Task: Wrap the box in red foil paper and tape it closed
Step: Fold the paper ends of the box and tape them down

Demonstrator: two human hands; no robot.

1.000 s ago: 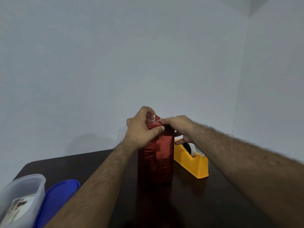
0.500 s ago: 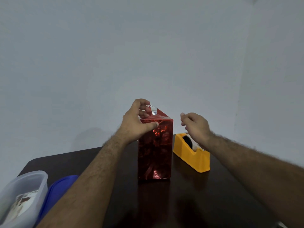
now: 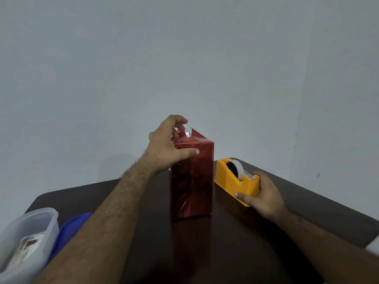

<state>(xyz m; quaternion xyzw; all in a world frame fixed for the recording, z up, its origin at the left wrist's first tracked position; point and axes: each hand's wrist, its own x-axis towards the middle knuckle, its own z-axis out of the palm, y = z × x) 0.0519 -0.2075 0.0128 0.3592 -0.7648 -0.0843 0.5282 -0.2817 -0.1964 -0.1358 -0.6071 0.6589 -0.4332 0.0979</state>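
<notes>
I see bare table (image 3: 235,247) in front of the upright box (image 3: 191,181). The tape dispenser (image 3: 235,181) crowds its right side; a plastic tub (image 3: 26,238) and blue lid (image 3: 69,228) block the near left corner.

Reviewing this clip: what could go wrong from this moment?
1. The left hand alone steadies the tall upright wrapped box while pinching the standing top flap; a tug could tip it.
2. That flap is untaped, so it may spring open if released.
3. The right hand grips the tape dispenser; pulling tape one-handed might drag it.
</notes>
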